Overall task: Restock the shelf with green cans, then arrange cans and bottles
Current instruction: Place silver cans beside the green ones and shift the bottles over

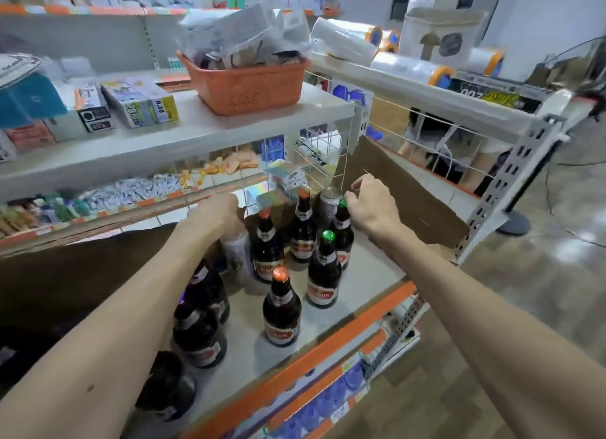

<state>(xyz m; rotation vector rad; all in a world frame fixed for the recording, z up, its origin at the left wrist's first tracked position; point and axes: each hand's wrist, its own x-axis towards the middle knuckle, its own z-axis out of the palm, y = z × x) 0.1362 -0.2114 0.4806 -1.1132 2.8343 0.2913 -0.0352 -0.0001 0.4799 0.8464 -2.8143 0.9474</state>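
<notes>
Shelf [354, 274]: grey deck with an orange front edge, carrying dark brown bottles and cans.

Bottles, red caps: one at 6 o'clock of the group [281, 310]; one at centre [266, 248]; one at 12 o'clock [303, 228].

Bottles, green caps: one at 3 o'clock [324, 274]; a second behind it [343, 232], at 1 o'clock.

More bottles [200, 327] at 8 o'clock, partly hidden by the left forearm.

Cans: silver can [329, 202] at 12 o'clock, against the cardboard [410, 202] that lines the back right corner; pale can [236, 251] at 10 o'clock, under the left hand. No green colour can be made out on either can.

Left hand [216, 215]: curled downward over the pale can's top; whether it grips the can cannot be told, fingers hidden.

Right hand [370, 202]: fingers pinched on the cap of the rear green-capped bottle.

Upper shelf [229, 123]: orange basket [244, 84] of packets at 12 o'clock, small boxes [141, 102] at 10 o'clock.
</notes>
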